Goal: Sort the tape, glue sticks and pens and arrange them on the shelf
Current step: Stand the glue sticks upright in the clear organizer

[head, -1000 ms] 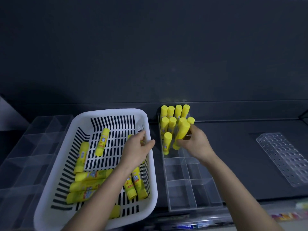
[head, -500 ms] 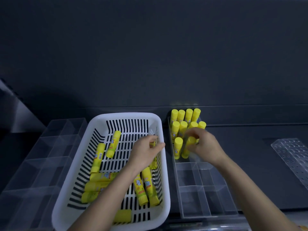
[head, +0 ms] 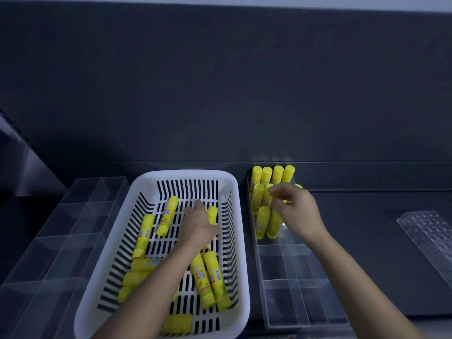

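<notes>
Several yellow glue sticks (head: 167, 215) lie loose in a white slotted basket (head: 186, 173) on the dark shelf. My left hand (head: 198, 226) reaches into the basket with fingers stretched out, resting against a glue stick (head: 213, 213) near the right wall. Several more glue sticks (head: 276, 173) stand upright in the far compartments of a clear divided organiser (head: 293, 285) to the right of the basket. My right hand (head: 296, 211) hovers over those standing sticks with loosely curled fingers and holds nothing. A glue stick (head: 274, 225) leans just below its fingers.
A second clear divided organiser (head: 73, 216) stands left of the basket. A clear perforated holder (head: 430, 238) lies at the far right of the shelf. The dark back wall (head: 220, 94) rises directly behind everything.
My right hand set its glue stick among the standing ones and let go. My left hand moved from the basket's right wall further into the basket. The view has shifted closer.
</notes>
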The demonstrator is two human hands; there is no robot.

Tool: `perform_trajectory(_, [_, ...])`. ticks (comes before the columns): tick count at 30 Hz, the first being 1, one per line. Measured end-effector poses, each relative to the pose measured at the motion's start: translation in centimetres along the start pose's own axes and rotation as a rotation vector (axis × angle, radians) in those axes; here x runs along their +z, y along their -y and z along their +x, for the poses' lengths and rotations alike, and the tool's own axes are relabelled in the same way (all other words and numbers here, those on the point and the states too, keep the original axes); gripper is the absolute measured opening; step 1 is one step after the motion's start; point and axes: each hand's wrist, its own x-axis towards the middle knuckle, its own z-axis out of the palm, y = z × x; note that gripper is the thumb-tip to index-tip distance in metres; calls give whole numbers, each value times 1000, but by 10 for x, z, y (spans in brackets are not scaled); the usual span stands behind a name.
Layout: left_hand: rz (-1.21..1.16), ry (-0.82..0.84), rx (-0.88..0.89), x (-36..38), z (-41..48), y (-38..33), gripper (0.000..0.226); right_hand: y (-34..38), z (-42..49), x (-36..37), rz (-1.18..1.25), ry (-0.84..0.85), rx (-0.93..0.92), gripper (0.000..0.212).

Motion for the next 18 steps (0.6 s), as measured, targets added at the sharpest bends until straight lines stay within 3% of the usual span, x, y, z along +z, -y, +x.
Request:
perform_trajectory(6, [-330,-105,167,-26,-12,-14,22,14,0,-4,39,-26,-27,24])
perform_trajectory(12, [-659,-19,414,-43,-43,-47,28,41,-3,-6,276,145,-64,18])
perform_trajectory(15, [-702,49,508,-41,-50,-61,33,45,-5,-13,431,218,-71,6])
perform_trajectory(18, [-718,74,499,-35,-51,-66,27,39,-6,-23,528,197,-20,9])
